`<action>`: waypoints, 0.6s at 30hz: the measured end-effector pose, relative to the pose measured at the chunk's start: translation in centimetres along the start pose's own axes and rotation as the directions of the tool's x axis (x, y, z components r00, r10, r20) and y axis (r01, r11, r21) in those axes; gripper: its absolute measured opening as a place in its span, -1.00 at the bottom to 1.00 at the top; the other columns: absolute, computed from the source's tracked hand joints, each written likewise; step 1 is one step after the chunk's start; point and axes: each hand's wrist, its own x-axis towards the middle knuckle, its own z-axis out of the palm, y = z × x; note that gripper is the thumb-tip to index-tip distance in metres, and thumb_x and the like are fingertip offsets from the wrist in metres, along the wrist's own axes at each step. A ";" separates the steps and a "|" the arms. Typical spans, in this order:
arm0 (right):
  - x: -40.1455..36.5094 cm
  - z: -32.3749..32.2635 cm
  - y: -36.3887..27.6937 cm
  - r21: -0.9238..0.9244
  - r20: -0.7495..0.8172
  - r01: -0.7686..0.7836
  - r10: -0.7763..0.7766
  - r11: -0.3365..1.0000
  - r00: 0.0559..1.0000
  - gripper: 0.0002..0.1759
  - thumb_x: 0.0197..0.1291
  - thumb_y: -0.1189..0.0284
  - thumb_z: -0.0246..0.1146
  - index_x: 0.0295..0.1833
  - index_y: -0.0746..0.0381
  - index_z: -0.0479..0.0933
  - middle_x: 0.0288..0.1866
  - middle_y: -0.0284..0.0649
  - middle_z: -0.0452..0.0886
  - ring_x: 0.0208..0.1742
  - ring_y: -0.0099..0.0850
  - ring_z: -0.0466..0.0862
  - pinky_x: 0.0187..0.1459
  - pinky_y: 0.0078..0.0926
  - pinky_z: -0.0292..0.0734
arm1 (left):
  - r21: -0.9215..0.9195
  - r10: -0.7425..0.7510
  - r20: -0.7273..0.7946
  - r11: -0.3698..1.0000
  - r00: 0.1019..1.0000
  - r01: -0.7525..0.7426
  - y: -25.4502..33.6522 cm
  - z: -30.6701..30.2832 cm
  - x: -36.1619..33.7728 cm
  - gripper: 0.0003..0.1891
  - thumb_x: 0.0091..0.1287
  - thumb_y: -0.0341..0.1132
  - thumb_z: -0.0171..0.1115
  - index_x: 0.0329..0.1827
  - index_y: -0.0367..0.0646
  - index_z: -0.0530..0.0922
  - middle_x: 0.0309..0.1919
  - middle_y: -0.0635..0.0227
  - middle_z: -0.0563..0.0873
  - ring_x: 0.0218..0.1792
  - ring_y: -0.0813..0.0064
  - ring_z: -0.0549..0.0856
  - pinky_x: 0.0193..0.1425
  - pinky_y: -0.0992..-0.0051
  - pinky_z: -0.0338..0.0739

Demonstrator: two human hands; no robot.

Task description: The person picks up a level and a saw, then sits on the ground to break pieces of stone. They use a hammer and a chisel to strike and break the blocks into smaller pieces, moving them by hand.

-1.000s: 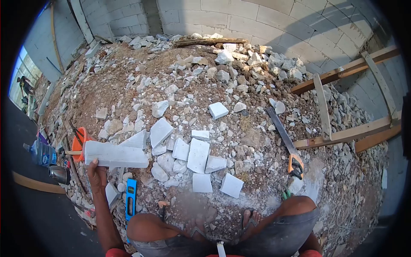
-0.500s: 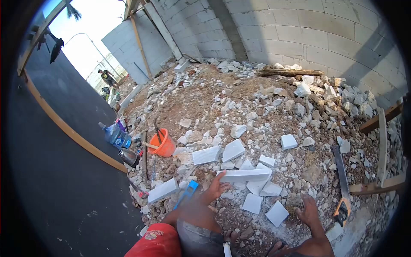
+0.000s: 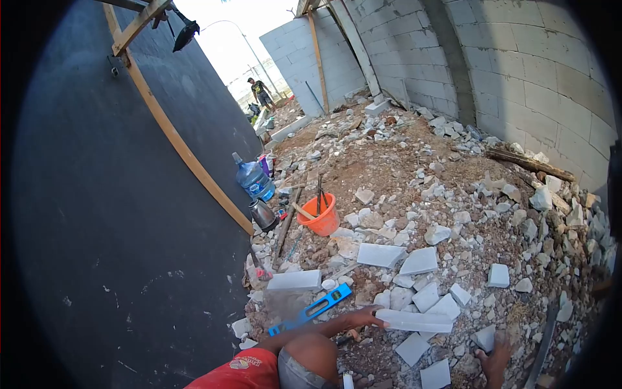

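Note:
My left hand (image 3: pixel 368 316) is closed on the left end of a long white block strip (image 3: pixel 414 321), which lies tilted across several white block pieces. Low on the right, my right hand (image 3: pixel 495 358) has its thumb and fingers spread beside a small pale chunk (image 3: pixel 484 337); it is blurred, and a firm grip cannot be made out. Two flat white pieces lie between the hands, one (image 3: pixel 413 349) nearer the strip and one (image 3: pixel 435 375) lower. A blue spirit level (image 3: pixel 317 308) rests on the rubble left of my left hand.
An orange bucket (image 3: pixel 322 217) with sticks, a metal kettle (image 3: pixel 263 214) and a water bottle (image 3: pixel 254 178) stand along the dark wall (image 3: pixel 129 227). A saw (image 3: pixel 544 343) lies at right. Block walls (image 3: pixel 518 78) edge the rubble; another person (image 3: pixel 261 93) is far back.
The view has swung left, so the scene sits further right and lower. My left hand still holds the strip. My right hand is now beside the pale chunk.

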 end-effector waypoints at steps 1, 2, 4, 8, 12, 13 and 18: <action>-1.4 -1.7 1.6 -0.059 -0.106 -0.146 0.139 0.988 0.985 0.03 -0.04 0.30 0.56 0.56 0.31 0.30 0.61 0.22 0.24 0.61 0.15 0.23 0.61 0.17 0.00 | 0.071 0.112 -0.014 0.991 0.994 -0.110 -1.5 -0.7 1.3 0.15 0.07 0.04 0.66 0.62 -0.32 0.19 0.39 0.05 0.53 0.40 0.12 0.51 0.45 0.19 0.45; -2.7 -2.5 3.4 -0.104 -0.213 -0.299 0.272 0.949 0.939 -0.01 0.04 0.32 0.53 0.58 0.32 0.27 0.64 0.23 0.19 0.64 0.16 0.19 0.63 0.15 -0.02 | 0.069 0.105 0.000 0.992 0.994 -0.105 -0.9 -0.9 1.0 0.15 0.07 0.04 0.66 0.62 -0.32 0.19 0.39 0.05 0.53 0.40 0.12 0.51 0.45 0.19 0.45; -6.1 -0.8 11.3 -0.247 -0.483 -0.510 0.351 0.824 0.802 -0.13 0.22 0.36 0.43 0.59 0.33 0.24 0.63 0.20 0.22 0.63 0.16 0.20 0.63 0.13 0.02 | 0.561 0.203 -0.045 0.816 0.978 -0.143 0.9 -0.7 0.0 0.20 -0.06 0.00 0.74 0.58 -0.36 0.22 0.41 -0.05 0.52 0.42 0.01 0.51 0.48 0.21 0.42; -15.6 -2.2 12.8 -0.594 -0.453 -0.469 0.210 0.654 0.866 -0.39 0.51 0.09 0.15 0.37 0.39 0.53 0.28 0.10 0.66 0.18 -0.14 0.69 0.17 -0.04 0.60 | 0.713 0.069 -0.137 0.699 0.988 0.050 0.9 1.1 1.8 0.27 -0.01 0.33 0.58 0.60 -0.36 0.19 0.48 -0.19 0.43 0.50 -0.14 0.42 0.57 0.11 0.32; -17.0 1.5 18.4 -0.229 -0.300 -0.726 0.663 0.648 0.686 -0.22 0.34 0.27 0.35 0.57 0.34 0.26 0.58 0.22 0.27 0.57 0.13 0.32 0.52 0.10 0.26 | 0.843 0.255 -0.083 0.534 0.963 -0.068 0.8 1.3 3.2 0.34 0.00 0.49 0.44 0.73 -0.09 0.03 0.61 -0.19 0.23 0.62 -0.10 0.24 0.66 -0.01 0.12; -17.5 -0.7 16.8 -0.201 -0.388 -0.816 0.721 0.542 0.574 -0.24 0.37 0.25 0.32 0.55 0.35 0.27 0.55 0.24 0.31 0.55 0.12 0.36 0.47 0.08 0.35 | 0.836 0.257 -0.029 0.536 0.966 -0.118 -0.1 1.3 4.3 0.33 0.00 0.49 0.44 0.73 -0.05 0.03 0.61 -0.19 0.23 0.62 -0.11 0.24 0.66 -0.03 0.11; -25.8 2.0 10.7 -0.577 -0.547 -0.547 0.212 0.606 0.810 -0.41 0.25 0.31 0.36 0.31 0.41 0.51 0.18 0.18 0.62 0.24 0.03 0.65 0.15 -0.04 0.60 | 0.799 0.198 -0.004 0.589 0.980 -0.116 -0.5 2.4 4.2 0.28 0.04 0.49 0.41 0.71 -0.09 0.11 0.60 -0.18 0.23 0.62 -0.12 0.22 0.67 0.07 0.13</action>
